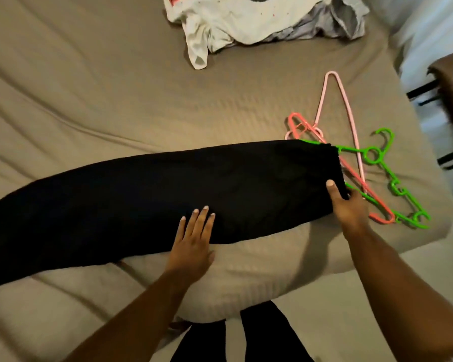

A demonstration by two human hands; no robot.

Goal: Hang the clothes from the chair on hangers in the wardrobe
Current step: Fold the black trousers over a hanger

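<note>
Reference item: we take the black garment [167, 194] as the landmark; it lies folded into a long strip across the bed [115, 100], running from the left edge of view to the right.
Bed surface: covered by a tan sheet, creased above and below the black garment.
Left hand [192, 244]: rests flat on the near edge of the black garment, about mid-length.
Left fingers [203, 218]: straight and slightly spread, pressing on the cloth and gripping nothing.
Right hand [348, 207]: at the right end of the black garment, on its near corner.
Right fingers: the thumb [333, 190] lies on top of the cloth and the rest curl under the edge, so we read this as a pinch on the corner.
Green hanger [371, 152]: on the sheet just right of the black garment, one arm tucked under its end.
Coral hanger [382, 207]: crosses the green hanger, also partly under that end.
Light pink hanger [348, 108]: above the right end, overlapping the other two.
White garment [233, 19]: crumpled, well above the black garment at the far side of the bed.
Grey garment [345, 19]: bunched, touching the white garment's right side.
Chair [452, 82]: brown seat, beyond the bed edge, far right of the black garment.
</note>
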